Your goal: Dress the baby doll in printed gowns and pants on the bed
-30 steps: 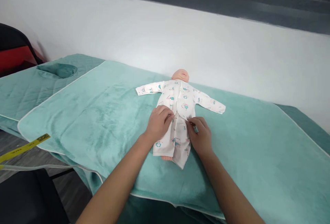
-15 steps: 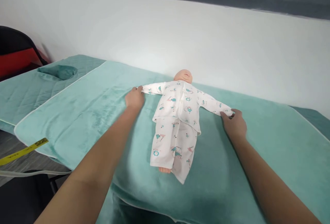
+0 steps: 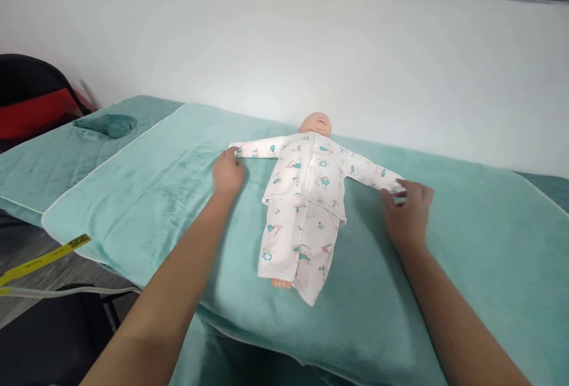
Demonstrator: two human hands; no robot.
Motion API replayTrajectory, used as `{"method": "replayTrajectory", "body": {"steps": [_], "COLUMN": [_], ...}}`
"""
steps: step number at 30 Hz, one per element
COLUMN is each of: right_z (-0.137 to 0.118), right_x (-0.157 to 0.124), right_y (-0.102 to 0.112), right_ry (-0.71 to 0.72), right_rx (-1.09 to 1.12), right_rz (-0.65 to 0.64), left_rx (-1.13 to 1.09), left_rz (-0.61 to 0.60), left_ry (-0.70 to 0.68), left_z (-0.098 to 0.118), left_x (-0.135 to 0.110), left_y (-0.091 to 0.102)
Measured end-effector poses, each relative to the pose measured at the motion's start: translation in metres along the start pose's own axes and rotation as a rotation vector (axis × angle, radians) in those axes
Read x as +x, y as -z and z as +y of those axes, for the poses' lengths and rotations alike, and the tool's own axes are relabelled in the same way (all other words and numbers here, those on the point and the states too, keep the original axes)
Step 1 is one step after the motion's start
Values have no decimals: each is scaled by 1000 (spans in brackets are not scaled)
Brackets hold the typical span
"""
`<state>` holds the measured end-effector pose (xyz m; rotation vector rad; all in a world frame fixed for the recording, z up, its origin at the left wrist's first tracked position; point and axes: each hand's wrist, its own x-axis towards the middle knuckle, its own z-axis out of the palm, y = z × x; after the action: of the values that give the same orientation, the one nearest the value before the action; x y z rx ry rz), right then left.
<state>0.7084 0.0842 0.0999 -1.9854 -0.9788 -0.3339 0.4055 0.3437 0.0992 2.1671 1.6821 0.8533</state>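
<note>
A baby doll lies on its back on a green sheet, dressed in a white patterned top and matching trousers. Both sleeves are stretched out sideways. At the cuff of the sleeve on the left, my left hand rests with its fingertips on the lower edge, thumb a little apart. My right hand is by the other cuff, thumb and fingers parted, fingertips just at the fabric. Toes of one foot show below one trouser leg; the other leg's end hangs loose and hides any foot.
The green sheet covers a padded bed with a face hole on the left, against a white wall. A black chair, yellow strip and pale cord are at lower left; a black and red chair stands farther back.
My right thumb and fingers have parted from the sleeve cuff. My left hand has slid slightly down and loosened at its cuff. The doll stays laid out, with the camera view shifted a little.
</note>
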Motion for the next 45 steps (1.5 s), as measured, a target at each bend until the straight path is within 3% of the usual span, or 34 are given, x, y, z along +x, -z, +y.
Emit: {"method": "replayTrajectory", "body": {"steps": [3,6,7,10,12,16,20,27,31,33,39,45], "right_z": [-38,-72,-81,-102,-111,-121,-122,-112,-115,-116,-111,-102], "right_x": [-61,-127,-145,-181,-191,-192,-185,-164,-168,-179,-215,-211], "right_y": [20,38,41,40,32,20,23,69,89,86,64,74], "right_ry": [133,230,274,291,239,158,162,348,400,414,408,248], "right_rx": [158,238,228,118,42,27,141,126,115,141,226,372], "right_rz": [-151,-515,-568,-503,-417,-332,-281,-207,-148,-197,-541,-565], "left_rx": [-247,-485,-521,-471,-363,-189,-174,-295,-300,-290,-298,-178], "left_rz": [-118,-250,-275,-299,-246,-138,-46,15,75,98,156,186], "left_ry": [-43,-188,-237,-363,-413,-425,-391,-381,-386,-393,-437,-519], "left_z": [4,5,5,6,9,17,20,16,17,17,8,6], "left_x": [-59,-137,-161,-217,-236,-244,-245,-249,-251,-252,-257,-264], "left_y": [19,41,46,54,52,42,37,37,35,33,30,32]}}
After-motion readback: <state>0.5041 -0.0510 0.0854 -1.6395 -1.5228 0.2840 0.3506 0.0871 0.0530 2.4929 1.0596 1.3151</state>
